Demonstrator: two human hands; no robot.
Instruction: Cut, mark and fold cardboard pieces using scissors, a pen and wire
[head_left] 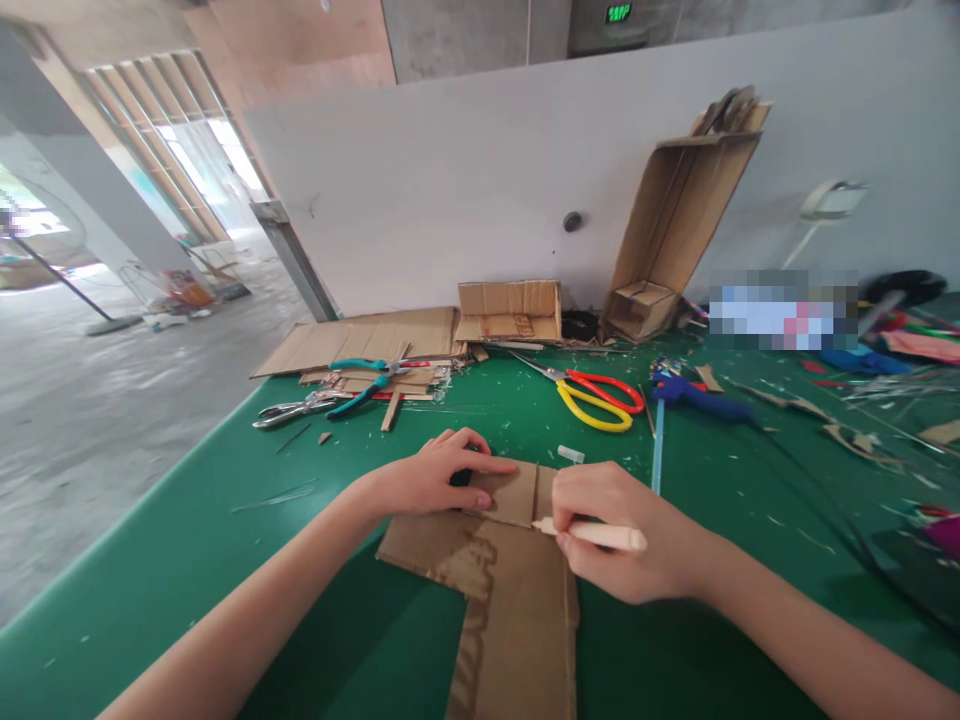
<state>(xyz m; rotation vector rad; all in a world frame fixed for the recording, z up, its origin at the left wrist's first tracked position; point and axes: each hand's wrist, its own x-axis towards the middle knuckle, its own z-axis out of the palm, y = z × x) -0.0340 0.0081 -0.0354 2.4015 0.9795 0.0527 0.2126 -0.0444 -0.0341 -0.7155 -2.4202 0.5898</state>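
Note:
My right hand (619, 525) is closed around a pale marker pen (604, 535). Its tip meets the edge of a small cardboard piece (514, 495), which lies on a larger cut cardboard sheet (525, 620). With thumb and index finger stretched apart, my left hand (442, 475) presses the small piece down from the left. Something dark shows in the gap between those fingers; its kind is unclear. A small whitish cap (571, 454) lies on the green tabletop (322, 600) just beyond my right hand.
Farther back are red-and-yellow-handled scissors (600, 398), teal-handled pliers (367, 385), and a blue glue gun (701, 398) with a cable running right. A tall cardboard box (675, 220) leans against the white partition (465, 190). Cardboard scraps and glue strands litter the table.

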